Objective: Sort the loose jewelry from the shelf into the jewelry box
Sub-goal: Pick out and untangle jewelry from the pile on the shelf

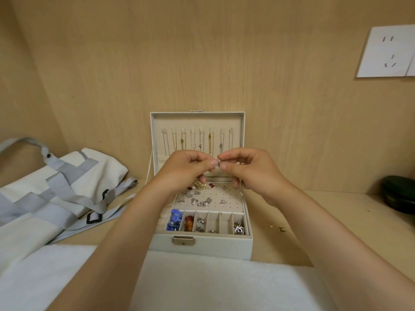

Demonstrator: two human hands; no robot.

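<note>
A white jewelry box [202,245] stands open on the wooden shelf, its lid upright with several necklaces [198,141] hanging inside. Its tray holds several earrings [199,198] on a perforated pad, and front slots hold blue, amber and silver pieces. Above the tray, my left hand [188,168] and my right hand [244,167] meet, both pinching one small silver piece [219,162] between thumb and fingertips. Small gold bits [280,228] lie loose on the shelf to the right of the box.
A white and grey canvas bag [51,194] with loose straps lies left of the box. A dark rounded case [399,194] sits at the right edge. White fleecy fabric [202,283] covers the near foreground. A wall socket [386,52] is at upper right.
</note>
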